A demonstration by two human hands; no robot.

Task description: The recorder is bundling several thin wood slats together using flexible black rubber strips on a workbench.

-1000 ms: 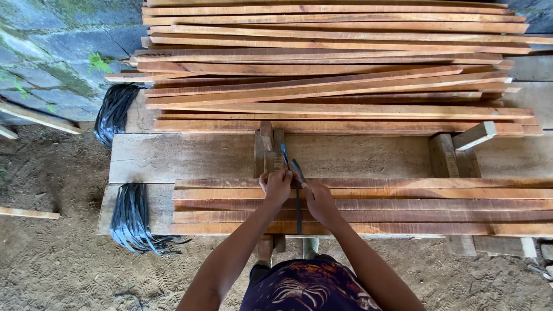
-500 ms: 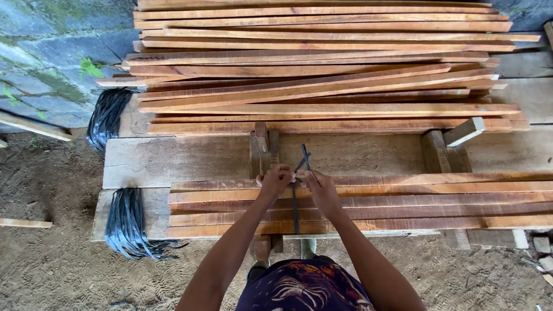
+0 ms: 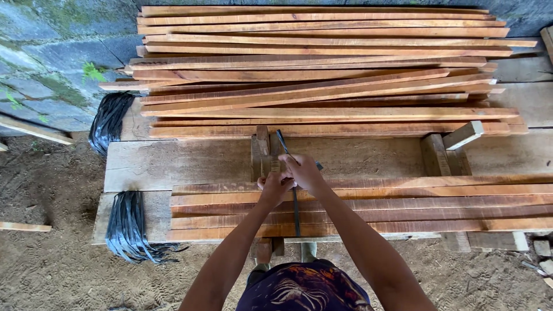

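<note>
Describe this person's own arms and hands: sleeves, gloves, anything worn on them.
Both arms are bare from the hands up to where they leave the picture: no sleeves show. The left hand and the right hand wear no gloves, and no watch, bracelet or ring can be made out. The only clothing in view is a dark purple garment with a pale and orange pattern at the bottom edge.

Slat bundle point(image 3: 374, 207) on near bench plank point(image 3: 190, 158); loose slat pile point(image 3: 322, 69) far behind. Strap point(image 3: 296, 213) across bundle. Strap coils point(image 3: 129, 224) left, one near, one far.
</note>
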